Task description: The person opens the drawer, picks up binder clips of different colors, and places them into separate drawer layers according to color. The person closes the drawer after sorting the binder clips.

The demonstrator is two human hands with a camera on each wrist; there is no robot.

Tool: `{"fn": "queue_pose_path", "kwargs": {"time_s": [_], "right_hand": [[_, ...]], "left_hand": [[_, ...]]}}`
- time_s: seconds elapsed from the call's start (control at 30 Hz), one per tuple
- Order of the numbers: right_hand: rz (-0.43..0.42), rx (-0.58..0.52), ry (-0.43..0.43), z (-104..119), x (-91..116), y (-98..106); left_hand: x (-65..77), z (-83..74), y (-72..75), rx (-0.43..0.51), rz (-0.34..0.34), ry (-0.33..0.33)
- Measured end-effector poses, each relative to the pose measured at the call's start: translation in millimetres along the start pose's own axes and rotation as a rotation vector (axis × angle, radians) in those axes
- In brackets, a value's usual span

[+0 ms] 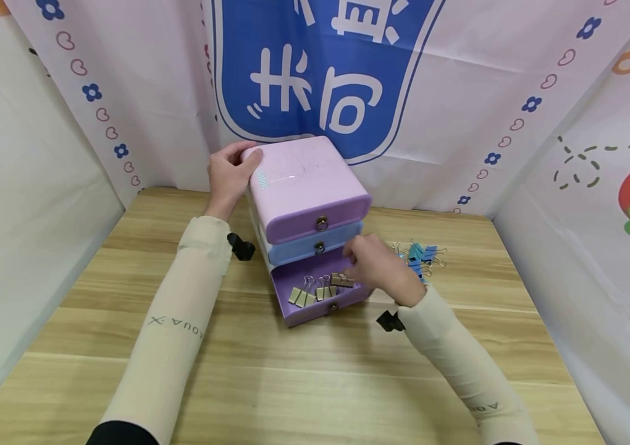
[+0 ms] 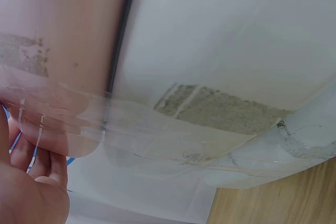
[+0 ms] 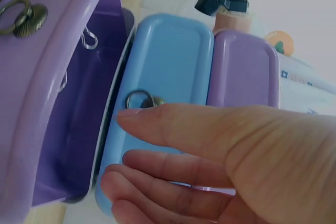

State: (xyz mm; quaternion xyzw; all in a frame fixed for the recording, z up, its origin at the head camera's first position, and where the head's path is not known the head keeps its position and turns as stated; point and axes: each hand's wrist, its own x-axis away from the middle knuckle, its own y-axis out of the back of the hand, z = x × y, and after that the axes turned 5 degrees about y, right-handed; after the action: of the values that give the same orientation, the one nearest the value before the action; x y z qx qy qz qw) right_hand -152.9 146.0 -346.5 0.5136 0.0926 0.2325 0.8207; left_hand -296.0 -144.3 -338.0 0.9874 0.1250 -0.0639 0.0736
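Observation:
A small three-drawer desktop organizer [image 1: 306, 170] stands on the table, its pink-purple top drawer and blue middle drawer [image 1: 343, 238] pushed in. The purple bottom drawer [image 1: 305, 317] is pulled out, with several gold binder clips [image 1: 305, 298] inside. My left hand [image 1: 228, 176] holds the organizer's back left top corner, thumb on top; the left wrist view shows its fingers [image 2: 42, 163] bent at the edge. Above the right part of the bottom drawer hovers my right hand [image 1: 378, 266]. In the right wrist view its thumb and loosely bent fingers [image 3: 157, 182] hold nothing, before the blue drawer front.
Several blue binder clips [image 1: 417, 253] lie in a pile on the wooden table [image 1: 293, 383], right of the organizer and partly behind my right hand. A printed cloth [image 1: 437, 123] hangs behind the table, with white side panels [image 1: 598, 204] around it.

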Motion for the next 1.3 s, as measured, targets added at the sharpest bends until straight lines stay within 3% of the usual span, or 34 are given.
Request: {"fn": "queue_pose_path", "kwargs": {"time_s": [0.7, 1.03, 1.3], "right_hand": [[-0.221, 0.076, -0.112, -49, -1, 24], [-0.237, 0.103, -0.178, -72, -12, 15], [-0.263, 0.113, -0.184, -90, -25, 2]], "left_hand": [[-1.2, -3.8, 0.5, -0.008, -0.004, -0.009], [0.1, -1.8, 0.3, -0.017, -0.003, 0.004], [-0.1, 0.0, -0.1, -0.016, 0.001, -0.002]]}}
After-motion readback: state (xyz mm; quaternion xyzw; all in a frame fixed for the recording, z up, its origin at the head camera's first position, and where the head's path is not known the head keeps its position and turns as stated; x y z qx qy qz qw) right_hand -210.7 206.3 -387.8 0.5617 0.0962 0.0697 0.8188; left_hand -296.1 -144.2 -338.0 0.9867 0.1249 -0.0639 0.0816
